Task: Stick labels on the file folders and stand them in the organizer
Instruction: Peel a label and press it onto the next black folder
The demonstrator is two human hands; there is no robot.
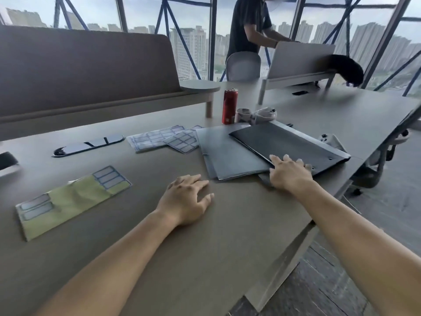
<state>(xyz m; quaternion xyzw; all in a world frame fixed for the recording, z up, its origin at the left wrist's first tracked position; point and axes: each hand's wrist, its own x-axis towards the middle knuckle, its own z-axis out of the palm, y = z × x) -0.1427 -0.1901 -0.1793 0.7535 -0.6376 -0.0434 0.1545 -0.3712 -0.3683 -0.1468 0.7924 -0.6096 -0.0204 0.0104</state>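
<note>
— Folders (230,153): where are they, and is any labelled yet?

— They lie flat in a loose stack near the desk's (159,258) right edge, grey ones beneath and a dark folder (293,144) skewed on top. I can see no label on any cover that shows.

— And the hands?

— The right hand (290,173) lies spread on the near corner of the stack, fingers fanned over the dark folder's edge; whether the fingertips hook under that edge I cannot tell. The left hand (185,199) rests palm down on the bare desk just beside the stack, fingers loosely curled, holding nothing.

— What about the labels?

— One used sheet (70,201) sits toward the near left side of the desk. Most of its yellow-green backing is bare, with a few labels left at each end. Two fuller sheets (164,139) overlap farther back, just left of the stack.

— Any organizer?

— None that I can make out. Behind the stack stand a red can (229,106) and some small clutter, too blurred to name. At the far desk another person leans over a panel.

— So how far along?

— Early, I'd judge. The bare backing suggests labels have been peeled, yet these folders look unmarked and none is standing. Labelling and filing both remain for this stack.
</note>
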